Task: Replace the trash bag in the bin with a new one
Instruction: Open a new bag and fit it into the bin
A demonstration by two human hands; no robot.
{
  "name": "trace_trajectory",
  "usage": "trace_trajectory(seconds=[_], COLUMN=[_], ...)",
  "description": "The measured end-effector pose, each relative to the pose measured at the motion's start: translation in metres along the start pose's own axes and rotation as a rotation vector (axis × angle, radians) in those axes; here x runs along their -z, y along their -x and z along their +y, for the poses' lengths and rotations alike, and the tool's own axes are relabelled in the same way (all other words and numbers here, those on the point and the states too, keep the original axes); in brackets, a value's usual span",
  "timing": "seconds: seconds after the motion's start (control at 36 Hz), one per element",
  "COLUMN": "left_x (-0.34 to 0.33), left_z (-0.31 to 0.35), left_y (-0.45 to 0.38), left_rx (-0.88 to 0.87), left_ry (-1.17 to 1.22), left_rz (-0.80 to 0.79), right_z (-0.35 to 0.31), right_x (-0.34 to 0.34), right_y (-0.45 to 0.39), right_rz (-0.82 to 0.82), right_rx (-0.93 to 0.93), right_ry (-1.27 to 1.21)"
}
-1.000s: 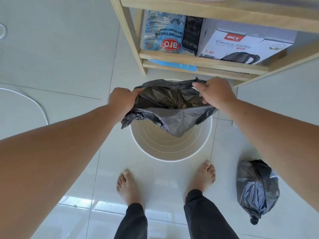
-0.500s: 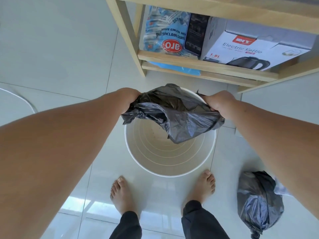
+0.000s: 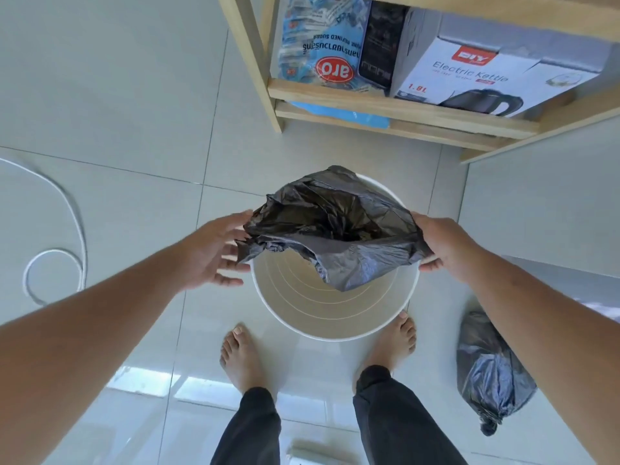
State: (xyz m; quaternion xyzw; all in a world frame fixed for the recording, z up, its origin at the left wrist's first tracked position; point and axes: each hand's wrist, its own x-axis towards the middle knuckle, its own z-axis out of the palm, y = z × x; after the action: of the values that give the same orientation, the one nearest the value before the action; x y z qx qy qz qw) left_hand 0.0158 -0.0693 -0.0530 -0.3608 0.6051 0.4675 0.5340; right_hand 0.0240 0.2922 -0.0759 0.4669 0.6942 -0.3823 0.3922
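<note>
A round white bin (image 3: 295,325) stands on the tiled floor between my bare feet and a wooden shelf. A new black trash bag (image 3: 339,229) hangs crumpled over the bin's far half, its mouth partly spread. My right hand (image 3: 443,245) pinches the bag's right edge at the bin's rim. My left hand (image 3: 214,251) is beside the bag's left edge with fingers spread, holding nothing. A tied, full black trash bag (image 3: 486,370) lies on the floor to the right of the bin.
A wooden shelf (image 3: 385,95) stands just behind the bin, holding an electric kettle box (image 3: 496,72) and a blue sugar pack (image 3: 322,45). A white cable (image 3: 72,229) loops on the floor at left. My bare feet (image 3: 241,357) stand close to the bin.
My left hand has let go of the bag's left edge and opened its fingers. The bag has dropped lower onto the bin's rim. My right hand keeps its hold.
</note>
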Motion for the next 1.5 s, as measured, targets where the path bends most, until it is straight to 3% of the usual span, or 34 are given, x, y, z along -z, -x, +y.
trace_trajectory(seconds=[0.03, 0.17, 0.33, 0.44, 0.53, 0.61, 0.72, 0.83, 0.97, 1.08, 1.19, 1.36, 1.5], left_x=[-0.003, -0.019, -0.008, -0.003, -0.007, -0.017, -0.018, -0.014, -0.018, -0.017, -0.013, -0.006, -0.019], left_z=[0.002, -0.008, -0.014, -0.019, -0.026, -0.035, -0.039, -0.028, -0.001, 0.008, 0.007, 0.004, 0.013], left_y=[0.009, 0.009, 0.005, 0.005, 0.007, 0.009, 0.013, 0.018, 0.023, 0.016, 0.019, 0.029, 0.02], left_rx=[-0.034, -0.211, -0.346, -0.259, -0.139, -0.117, -0.115, -0.093, 0.047, 0.033, 0.066, 0.251, 0.201], left_ry=[0.006, 0.025, 0.136, 0.431, 0.118, 0.01, 0.189, 0.326, 0.141, 0.041, 0.125, 0.165, 0.068], left_rz=[-0.057, 0.302, 0.455, 0.326, 0.296, 0.36, 0.438, 0.661, 0.432, 0.417, 0.398, 0.258, 0.24], right_z=[0.005, 0.029, 0.043, 0.052, 0.058, 0.061, 0.063, 0.061, 0.057, 0.053, 0.051, 0.055, 0.057], right_x=[-0.001, -0.009, -0.02, -0.028, -0.032, -0.038, -0.039, -0.04, -0.039, -0.037, -0.033, -0.03, -0.031], right_y=[0.002, 0.006, 0.012, 0.021, 0.026, 0.028, 0.029, 0.03, 0.03, 0.034, 0.037, 0.032, 0.03], right_rz=[-0.002, -0.013, -0.03, -0.095, -0.111, -0.155, -0.173, -0.194, -0.212, -0.271, -0.311, -0.365, -0.369], right_rx=[-0.007, 0.003, -0.01, -0.081, -0.094, -0.076, -0.055, -0.027, -0.033, 0.0, 0.013, 0.065, 0.101], right_ry=[-0.043, -0.274, -0.496, -0.72, -0.877, -0.917, -0.887, -0.833, -0.811, -0.787, -0.74, -0.511, -0.441])
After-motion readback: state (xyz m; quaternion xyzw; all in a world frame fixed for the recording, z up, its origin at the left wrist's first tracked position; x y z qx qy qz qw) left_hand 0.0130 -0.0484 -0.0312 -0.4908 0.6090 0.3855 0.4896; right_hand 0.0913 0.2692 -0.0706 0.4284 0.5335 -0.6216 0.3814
